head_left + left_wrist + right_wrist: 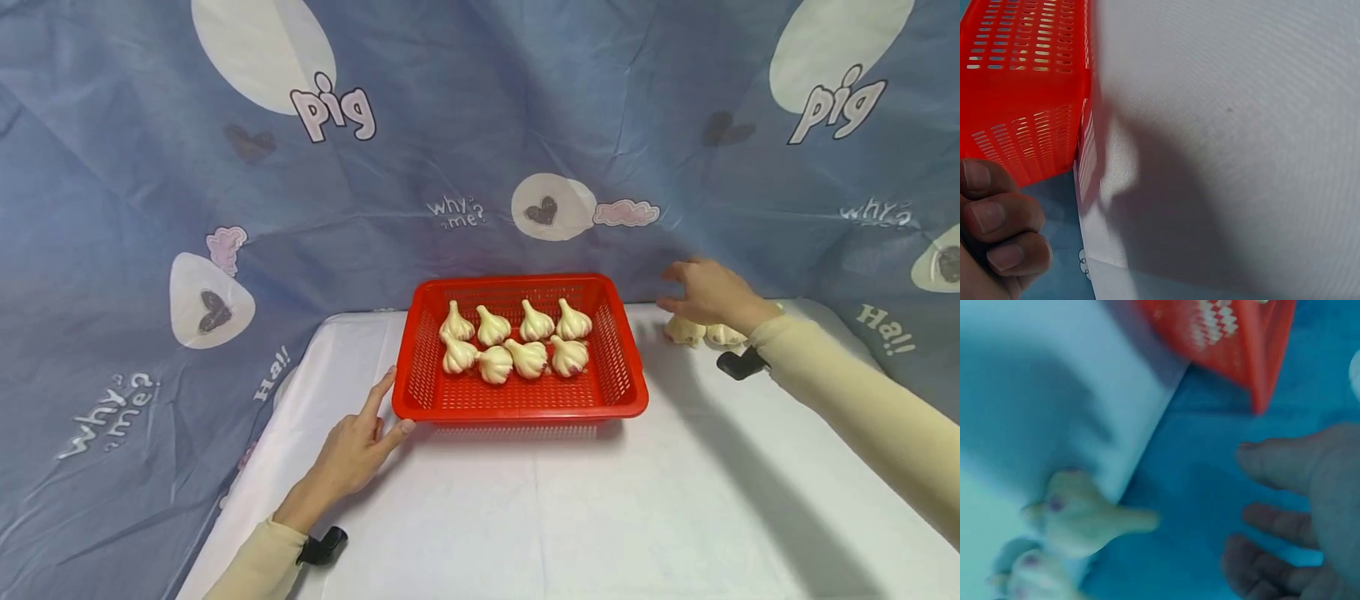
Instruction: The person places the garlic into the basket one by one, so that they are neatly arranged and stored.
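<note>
A red plastic basket point(517, 413) with slotted walls sits on the white-covered table, holding two rows of garlic bulbs point(528, 358). At its front left corner is my left hand point(351, 457), index finger along the left side and thumb at the front rim. In the left wrist view, the other fingers point(1007, 215) bend loosely beside the basket wall. My right hand point(708, 292) hovers at the back right with nothing in it, thumb and fingers apart. Close below it, more garlic bulbs point(1079, 519) lie at the table's back edge, partly covered by the hand and wrist in the head view.
A blue printed cloth point(465, 125) hangs behind the table and along its sides. White cloth point(540, 508) covers the tabletop in front of the basket. A black wrist strap point(741, 364) shows on the right arm, and another point(324, 547) on the left.
</note>
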{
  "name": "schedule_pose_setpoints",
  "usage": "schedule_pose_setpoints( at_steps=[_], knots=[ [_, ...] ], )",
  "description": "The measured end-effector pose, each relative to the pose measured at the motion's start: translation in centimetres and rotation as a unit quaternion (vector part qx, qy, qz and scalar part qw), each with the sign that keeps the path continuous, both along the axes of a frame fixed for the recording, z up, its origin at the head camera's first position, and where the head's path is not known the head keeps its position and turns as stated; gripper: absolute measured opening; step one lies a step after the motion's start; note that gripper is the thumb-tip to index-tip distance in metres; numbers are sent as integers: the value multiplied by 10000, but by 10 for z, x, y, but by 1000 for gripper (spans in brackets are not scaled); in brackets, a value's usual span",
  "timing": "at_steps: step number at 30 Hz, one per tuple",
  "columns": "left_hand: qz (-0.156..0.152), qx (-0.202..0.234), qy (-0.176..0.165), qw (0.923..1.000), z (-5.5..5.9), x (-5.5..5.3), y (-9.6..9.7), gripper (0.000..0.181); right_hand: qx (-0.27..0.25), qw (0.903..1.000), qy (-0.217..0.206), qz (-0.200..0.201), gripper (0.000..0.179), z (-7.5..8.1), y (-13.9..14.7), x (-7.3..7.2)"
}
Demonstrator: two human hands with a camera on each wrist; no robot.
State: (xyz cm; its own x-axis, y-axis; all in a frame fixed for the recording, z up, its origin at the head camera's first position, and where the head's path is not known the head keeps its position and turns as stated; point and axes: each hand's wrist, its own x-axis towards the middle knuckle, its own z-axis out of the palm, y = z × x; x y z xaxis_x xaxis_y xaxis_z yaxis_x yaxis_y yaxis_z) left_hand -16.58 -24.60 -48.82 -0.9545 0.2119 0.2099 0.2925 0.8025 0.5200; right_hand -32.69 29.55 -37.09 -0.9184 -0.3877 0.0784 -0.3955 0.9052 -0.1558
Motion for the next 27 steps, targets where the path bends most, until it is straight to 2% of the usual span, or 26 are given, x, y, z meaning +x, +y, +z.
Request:
schedule_pose_setpoints(
  at_steps=[5, 10, 18, 27],
  knots=[
    [-14, -30, 5, 10000, 1, -1, 0, 82, 237, 9986, -421, -234, 54, -14, 36, 1],
    [4, -27, -39, 10000, 3, -1, -1, 83, 62, 9967, -721, -376, 55, -28, 57, 1],
    [23, -26, -76, 10000, 3, -2, -1, 83, -357, 9936, -986, -424, 52, -47, 64, 5],
    [43, -56, -54, 10000, 1, 1, 0, 84, -199, 9941, -982, -414, 55, -63, 64, 8]
  ],
)
